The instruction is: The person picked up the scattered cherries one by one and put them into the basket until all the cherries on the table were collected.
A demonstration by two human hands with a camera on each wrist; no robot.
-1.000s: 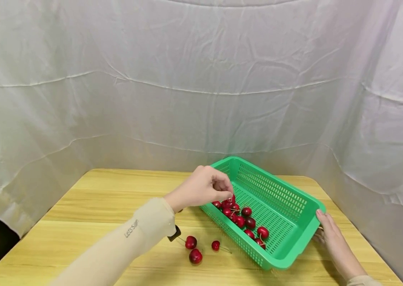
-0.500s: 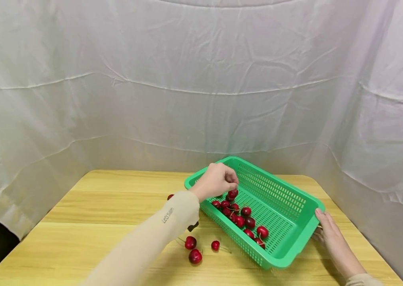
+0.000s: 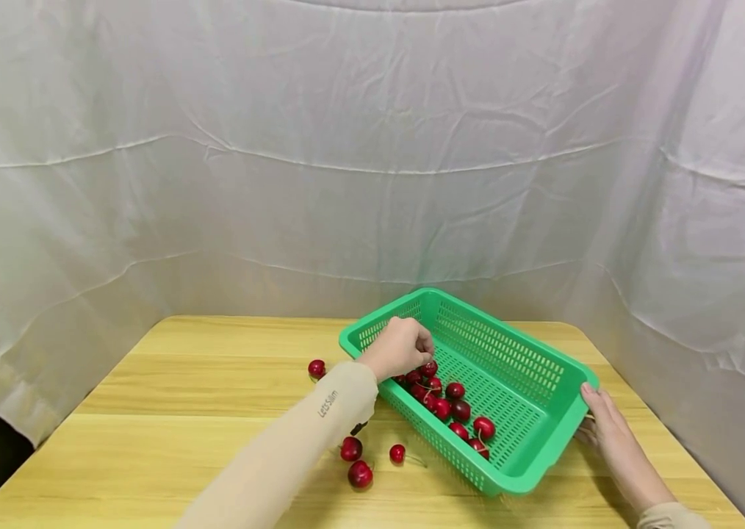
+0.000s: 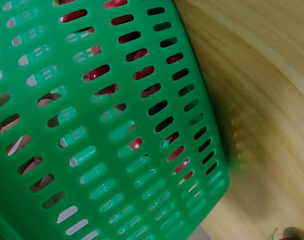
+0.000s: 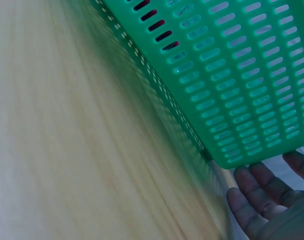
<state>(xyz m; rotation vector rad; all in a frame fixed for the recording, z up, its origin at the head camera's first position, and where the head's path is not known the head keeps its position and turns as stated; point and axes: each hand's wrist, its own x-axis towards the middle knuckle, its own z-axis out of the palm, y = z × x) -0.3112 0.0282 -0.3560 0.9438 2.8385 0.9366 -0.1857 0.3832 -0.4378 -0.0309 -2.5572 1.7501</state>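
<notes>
A green plastic basket (image 3: 511, 481) with slotted walls takes up the right half of the table in the head view. Several dark red cherries (image 3: 461, 410) lie inside it along its near-left side. My left hand (image 3: 399, 347) reaches over the near rim and pinches a cherry (image 3: 430, 369) at the pile; its fingertips are partly hidden. At the basket's right end my right hand (image 3: 613, 441) grips the rim, thumb on top and fingers below. The right wrist view shows those fingers (image 5: 251, 187) under the basket's edge. Slotted wall fills most of the left wrist view.
Loose cherries lie on the wooden table (image 3: 167, 411): one cherry (image 3: 316, 369) left of the basket, others such as this stemmed cherry (image 3: 397, 454) in front of it. A pale curtain (image 3: 319, 206) hangs behind the table and along its sides.
My left hand has moved right, further over the basket, then lowered with the cherry to the pile. A cherry on the table has come into view behind my sleeve. My right hand stays put.
</notes>
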